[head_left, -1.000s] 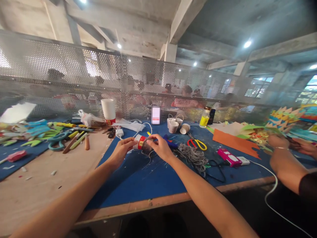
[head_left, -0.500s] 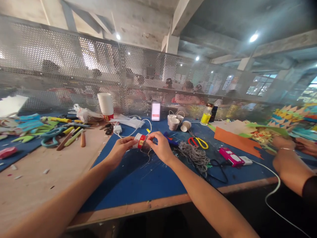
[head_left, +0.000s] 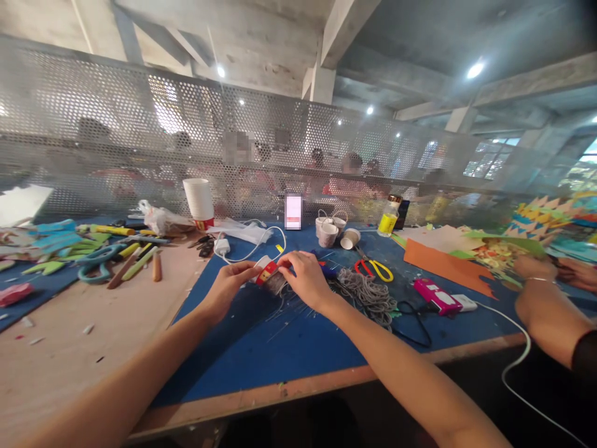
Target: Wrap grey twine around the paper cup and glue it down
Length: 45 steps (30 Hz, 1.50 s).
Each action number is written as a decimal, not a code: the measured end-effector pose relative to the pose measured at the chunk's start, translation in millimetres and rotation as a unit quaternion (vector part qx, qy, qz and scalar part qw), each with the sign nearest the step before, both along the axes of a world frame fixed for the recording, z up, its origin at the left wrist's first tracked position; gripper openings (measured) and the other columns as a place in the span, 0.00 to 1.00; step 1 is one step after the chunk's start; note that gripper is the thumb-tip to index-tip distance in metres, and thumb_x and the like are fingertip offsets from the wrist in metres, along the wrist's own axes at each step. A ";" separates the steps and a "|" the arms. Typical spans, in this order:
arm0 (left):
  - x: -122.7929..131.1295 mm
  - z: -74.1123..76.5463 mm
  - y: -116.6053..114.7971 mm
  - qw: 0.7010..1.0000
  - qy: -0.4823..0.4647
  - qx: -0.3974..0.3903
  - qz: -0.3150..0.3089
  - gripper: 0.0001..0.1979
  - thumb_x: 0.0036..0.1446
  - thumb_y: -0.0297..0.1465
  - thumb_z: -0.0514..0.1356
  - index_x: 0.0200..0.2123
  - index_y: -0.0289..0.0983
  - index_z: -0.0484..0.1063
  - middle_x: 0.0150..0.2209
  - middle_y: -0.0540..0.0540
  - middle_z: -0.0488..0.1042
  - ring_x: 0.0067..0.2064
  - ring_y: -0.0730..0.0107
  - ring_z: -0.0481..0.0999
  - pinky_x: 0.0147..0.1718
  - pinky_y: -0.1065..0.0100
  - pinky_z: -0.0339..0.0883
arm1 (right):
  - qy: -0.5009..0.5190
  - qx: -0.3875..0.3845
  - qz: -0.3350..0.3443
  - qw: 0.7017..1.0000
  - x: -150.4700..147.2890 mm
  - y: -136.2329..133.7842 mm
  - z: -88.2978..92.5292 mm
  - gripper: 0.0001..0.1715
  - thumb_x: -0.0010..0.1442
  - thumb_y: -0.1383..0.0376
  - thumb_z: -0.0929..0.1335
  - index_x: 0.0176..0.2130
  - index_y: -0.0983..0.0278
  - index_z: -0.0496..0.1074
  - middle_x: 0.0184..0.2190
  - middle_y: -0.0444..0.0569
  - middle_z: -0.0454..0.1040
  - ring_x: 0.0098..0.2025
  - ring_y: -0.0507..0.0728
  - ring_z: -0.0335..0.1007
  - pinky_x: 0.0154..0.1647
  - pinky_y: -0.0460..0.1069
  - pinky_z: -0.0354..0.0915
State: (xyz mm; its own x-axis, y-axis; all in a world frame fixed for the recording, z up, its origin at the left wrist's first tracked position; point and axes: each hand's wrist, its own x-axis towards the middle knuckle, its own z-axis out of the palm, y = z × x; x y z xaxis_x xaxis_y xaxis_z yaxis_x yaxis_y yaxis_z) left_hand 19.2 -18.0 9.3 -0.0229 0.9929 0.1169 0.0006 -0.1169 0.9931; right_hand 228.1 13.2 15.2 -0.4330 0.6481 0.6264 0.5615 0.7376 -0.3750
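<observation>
Mid-frame: cup (head_left: 266, 274) now tilts more toward lower right. Left hand (head_left: 236, 275) pinches its rim; right hand (head_left: 305, 277) bunched beside it, can't tell on what. Probably re-angling, work ongoing.

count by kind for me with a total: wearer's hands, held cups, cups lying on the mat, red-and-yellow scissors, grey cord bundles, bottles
Wearer's hands: 2 (left hand, right hand)
Held cup: 1
Cup lying on its side: 1
Red-and-yellow scissors: 1
Grey cord bundle: 1
Bottle: 1
Total: 7
</observation>
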 end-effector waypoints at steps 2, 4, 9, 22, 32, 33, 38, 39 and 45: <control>2.4 2.1 -1.6 1.000 -0.006 -0.004 -0.003 0.13 0.48 0.42 0.73 0.32 0.39 0.85 0.31 0.45 0.83 0.33 0.63 0.76 0.36 0.65 0.65 | -0.015 -0.001 0.018 1.000 3.8 -0.2 1.6 0.05 0.68 0.70 0.70 0.44 0.61 0.73 0.43 0.47 0.80 0.47 0.57 0.76 0.58 0.55 0.62; 3.4 2.2 -1.7 1.000 -0.007 -0.010 -0.003 0.13 0.48 0.42 0.73 0.32 0.39 0.86 0.31 0.45 0.84 0.31 0.62 0.76 0.34 0.65 0.65 | -0.023 -0.011 0.038 0.999 7.5 0.1 1.3 0.07 0.68 0.70 0.70 0.46 0.61 0.73 0.44 0.48 0.80 0.47 0.56 0.76 0.56 0.53 0.64; 2.4 -0.8 2.1 0.999 0.026 -0.017 -0.019 0.14 0.50 0.44 0.72 0.32 0.40 0.86 0.30 0.45 0.83 0.29 0.62 0.76 0.31 0.65 0.64 | -0.004 -0.022 0.046 0.999 12.2 1.3 -4.3 0.09 0.67 0.73 0.68 0.45 0.61 0.73 0.44 0.48 0.79 0.46 0.56 0.76 0.52 0.52 0.65; 20.9 16.4 15.5 0.998 0.045 0.031 -0.007 0.15 0.50 0.45 0.72 0.31 0.40 0.85 0.31 0.45 0.83 0.35 0.57 0.78 0.39 0.62 0.67 | 0.009 0.012 0.048 0.999 23.3 -4.5 -3.8 0.12 0.65 0.70 0.67 0.48 0.59 0.71 0.39 0.46 0.79 0.43 0.56 0.76 0.55 0.53 0.64; 11.4 -1.4 18.9 0.999 0.018 0.026 0.013 0.16 0.51 0.47 0.71 0.33 0.40 0.85 0.33 0.45 0.84 0.37 0.57 0.78 0.39 0.63 0.68 | -0.065 0.010 -0.107 0.992 43.9 8.2 9.2 0.07 0.71 0.65 0.66 0.44 0.60 0.75 0.44 0.52 0.79 0.45 0.59 0.75 0.51 0.55 0.66; 10.4 -2.7 19.7 0.999 0.019 0.030 0.017 0.16 0.51 0.47 0.72 0.33 0.40 0.85 0.33 0.45 0.84 0.37 0.58 0.78 0.40 0.63 0.67 | -0.101 -0.002 -0.141 0.985 50.0 11.4 11.0 0.07 0.71 0.65 0.67 0.43 0.61 0.75 0.43 0.53 0.79 0.45 0.61 0.75 0.50 0.56 0.66; 6.3 -7.6 23.0 0.999 0.002 0.036 0.033 0.16 0.50 0.47 0.73 0.34 0.41 0.85 0.33 0.47 0.83 0.37 0.59 0.77 0.41 0.64 0.67 | -0.284 -0.115 -0.270 0.913 76.2 23.6 12.2 0.13 0.68 0.58 0.71 0.44 0.65 0.77 0.48 0.63 0.78 0.51 0.68 0.76 0.50 0.58 0.66; 5.9 -8.1 23.0 0.999 0.001 0.035 0.035 0.16 0.50 0.47 0.73 0.34 0.40 0.85 0.33 0.47 0.83 0.36 0.60 0.76 0.41 0.64 0.67 | -0.303 -0.133 -0.277 0.902 79.1 24.9 11.2 0.15 0.67 0.56 0.72 0.45 0.66 0.77 0.49 0.64 0.78 0.52 0.69 0.76 0.50 0.58 0.66; 6.5 -7.4 20.9 0.999 0.000 0.034 0.035 0.17 0.50 0.47 0.73 0.34 0.39 0.85 0.32 0.47 0.83 0.35 0.61 0.76 0.40 0.65 0.65 | -0.336 -0.149 -0.275 0.889 81.7 28.5 5.8 0.21 0.66 0.53 0.73 0.49 0.66 0.76 0.51 0.63 0.78 0.55 0.70 0.74 0.51 0.59 0.65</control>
